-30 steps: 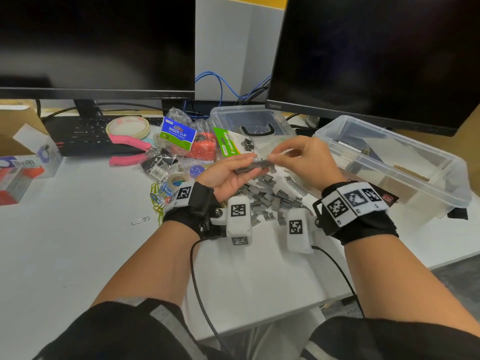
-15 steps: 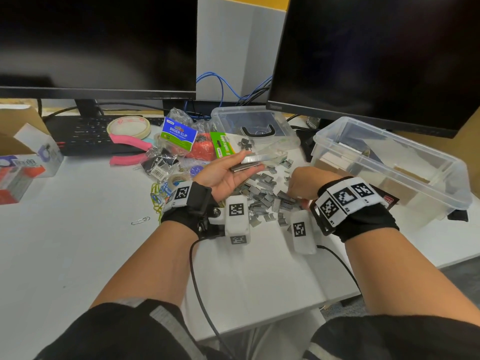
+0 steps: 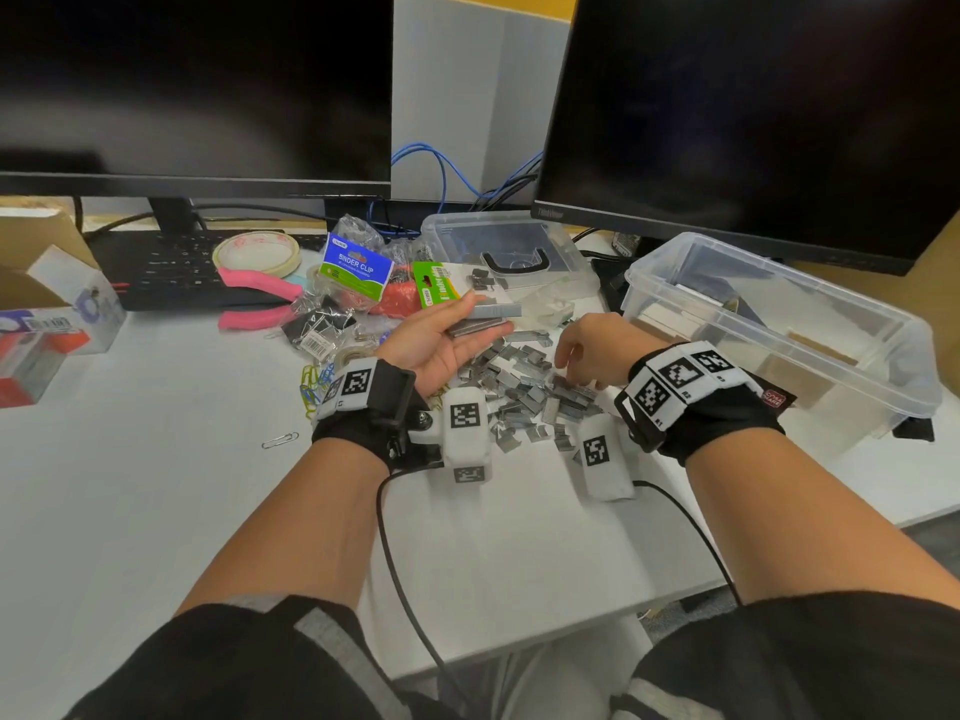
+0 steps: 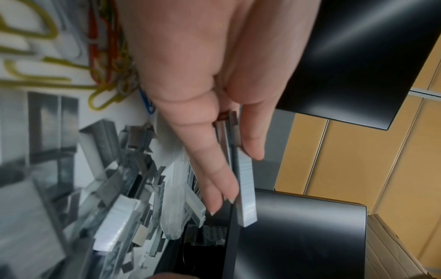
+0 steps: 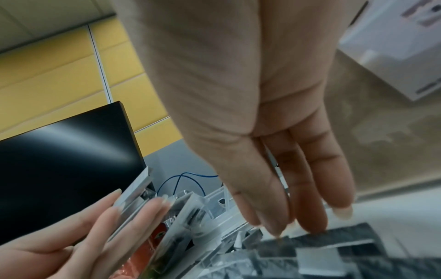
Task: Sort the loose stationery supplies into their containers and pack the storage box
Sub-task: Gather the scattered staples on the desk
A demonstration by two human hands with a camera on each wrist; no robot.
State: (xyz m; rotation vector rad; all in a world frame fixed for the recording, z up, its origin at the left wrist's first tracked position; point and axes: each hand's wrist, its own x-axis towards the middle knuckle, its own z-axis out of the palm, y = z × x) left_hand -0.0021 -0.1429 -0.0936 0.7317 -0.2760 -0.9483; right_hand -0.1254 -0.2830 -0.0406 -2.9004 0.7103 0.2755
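On the white surface (image 3: pixel 156 511) stands a big see-through plastic storage box (image 3: pixel 779 324), just right of a pile of shiny grey staple strips (image 3: pixel 524 392). The left hand (image 3: pixel 436 340) is palm up with fingers nearly straight, and its thumb pins a few long, flat staple bars (image 3: pixel 485 319) on them. The right hand (image 3: pixel 592 350) reaches down, its loose, straight fingers touching the pile; the fingertips are blurry.
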